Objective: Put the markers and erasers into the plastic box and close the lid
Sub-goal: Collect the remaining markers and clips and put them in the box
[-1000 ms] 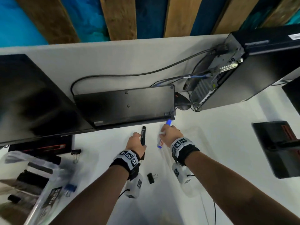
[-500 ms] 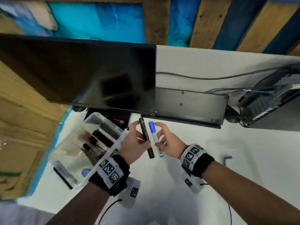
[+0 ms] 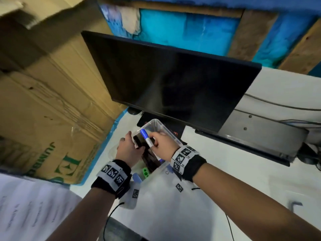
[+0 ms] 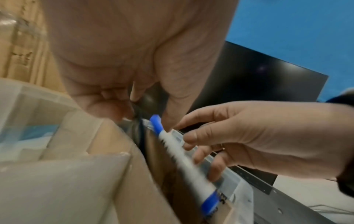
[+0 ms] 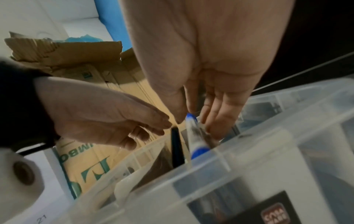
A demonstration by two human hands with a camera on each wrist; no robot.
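Both of my hands are over the clear plastic box (image 3: 160, 126), which sits on the white counter (image 3: 225, 171) in the lower middle of the head view, just below the black monitor (image 3: 173, 80).

My right hand (image 3: 162, 146) pinches a blue-capped marker (image 3: 145, 137) between thumb and fingers (image 4: 191, 137); the marker lies slanted over the open box, one blue end toward the upper left and the other low by the box's near wall, as the left wrist view shows. In the right wrist view its lower blue end (image 5: 199, 150) is down inside the rim.

My left hand (image 3: 127, 149) is at the left side of the box with its fingers (image 5: 153, 125) curled toward a black marker (image 5: 177, 147), whose upper end sits right at my fingertips while the rest slopes down into the box. Whether those fingers are clamped on it or only touching, I cannot tell; motion blur hides the contact.

Dark shapes lie in the box under my hands, too blurred to name. A green piece (image 3: 145, 172) and a blue piece (image 3: 137, 178) show by the box's near end, between my wrists. Brown cardboard cartons (image 3: 52, 101) fill the left of the head view, and a black-and-red label (image 5: 272, 212) shows on the box wall in the right wrist view.
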